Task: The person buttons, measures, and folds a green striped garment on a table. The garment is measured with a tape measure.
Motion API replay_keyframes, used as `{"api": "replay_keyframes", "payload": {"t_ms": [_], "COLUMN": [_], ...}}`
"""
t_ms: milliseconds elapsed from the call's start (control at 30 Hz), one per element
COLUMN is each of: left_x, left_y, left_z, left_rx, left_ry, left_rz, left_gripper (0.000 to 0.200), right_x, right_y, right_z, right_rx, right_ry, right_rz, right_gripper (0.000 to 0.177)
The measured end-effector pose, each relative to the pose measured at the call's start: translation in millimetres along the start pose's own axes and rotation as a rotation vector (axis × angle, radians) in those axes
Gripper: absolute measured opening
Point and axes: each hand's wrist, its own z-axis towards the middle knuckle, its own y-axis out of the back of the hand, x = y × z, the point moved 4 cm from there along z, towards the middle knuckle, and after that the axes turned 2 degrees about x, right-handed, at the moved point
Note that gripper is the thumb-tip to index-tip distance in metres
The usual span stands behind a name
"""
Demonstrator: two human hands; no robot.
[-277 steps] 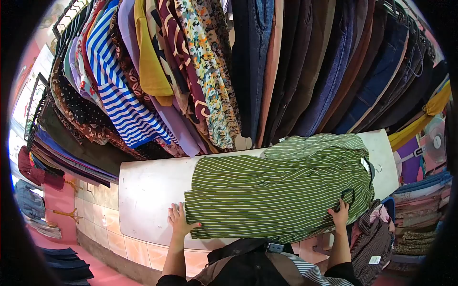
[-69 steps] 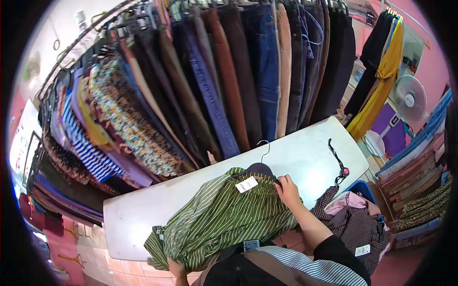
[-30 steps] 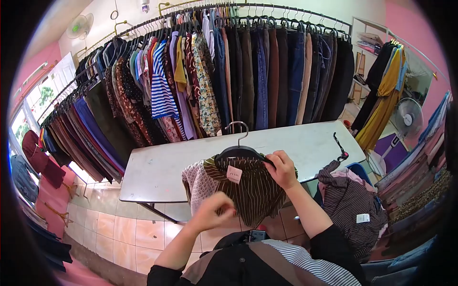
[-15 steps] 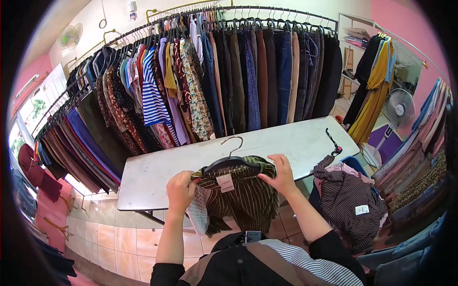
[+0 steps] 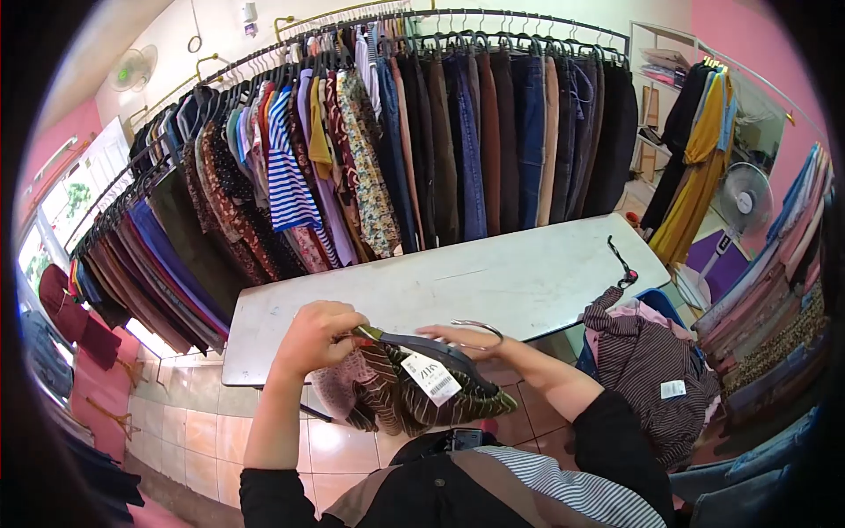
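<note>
A dark olive garment with thin pale stripes (image 5: 387, 370) hangs in front of me on a black hanger (image 5: 436, 346). The hanger is tilted, its metal hook (image 5: 482, 326) pointing right. My left hand (image 5: 321, 339) is closed on the garment's upper left edge, by the hanger's end. Behind the hanger, near the hook, my right hand (image 5: 462, 336) has its fingers stretched to the left and lying flat; whether it touches the cloth is hidden. A white paper tag (image 5: 431, 380) dangles at the garment's top. Pale patterned cloth (image 5: 336, 387) shows at its left side.
A long white table (image 5: 546, 255) stands just beyond my hands, with a small black strap (image 5: 623, 260) at its right end. Racks of hanging clothes (image 5: 493, 132) line the back. At right, a striped shirt (image 5: 647, 361) lies over a blue basket (image 5: 658, 304). A fan (image 5: 746, 198) stands farther right.
The hanger has turned and tipped, so its hook swung from upright to the right. My right hand moved left, behind the hanger, with fingers stretched. My left hand shifted slightly left.
</note>
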Motion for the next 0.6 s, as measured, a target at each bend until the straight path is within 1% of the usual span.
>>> {"api": "replay_keyframes", "payload": {"t_ms": [67, 133, 233, 367, 433, 467, 500, 567, 600], "left_x": [-4.7, -3.3, 8.0, 16.6, 15.3, 13.0, 12.2, 14.4, 15.2], "left_y": [0.6, 2.0, 4.3, 17.1, 19.5, 21.1, 22.5, 21.2, 20.7], "left_z": [4.4, -1.0, -21.4, -50.9, -61.5, -64.6, -66.7, -76.0, -81.8], "left_rx": [0.04, 0.045, 0.0, -0.061, -0.082, -0.088, -0.093, -0.137, -0.157], "left_ry": [0.012, 0.042, 0.122, 0.221, 0.256, 0.273, 0.285, 0.331, 0.353], "left_rz": [0.032, 0.047, 0.039, 0.026, 0.023, 0.029, 0.035, 0.06, 0.071], "left_gripper": [0.021, 0.02, 0.02, 0.02, 0.021, 0.02, 0.02, 0.021, 0.021], "right_x": [20.8, 21.2, 2.9, -12.8, -12.2, -9.7, -10.4, -21.1, -15.1], "right_y": [-20.8, -38.9, -43.0, -34.4, -29.2, -25.8, -23.7, -6.7, 2.0], "right_z": [26.4, 42.5, 58.2, 66.1, 65.5, 62.6, 67.2, 49.3, 38.5], "right_rx": [0.092, 0.134, 0.113, 0.043, 0.009, -0.018, -0.03, -0.051, -0.063], "right_ry": [0.099, 0.115, 0.066, -0.02, -0.014, 0.015, 0.085, -0.056, -0.129], "right_rz": [0.034, 0.116, 0.195, 0.159, 0.033, -0.086, -0.262, -0.605, -0.775], "right_gripper": [0.068, 0.065, 0.059, 0.051, 0.047, 0.042, 0.03, 0.028, 0.028]}}
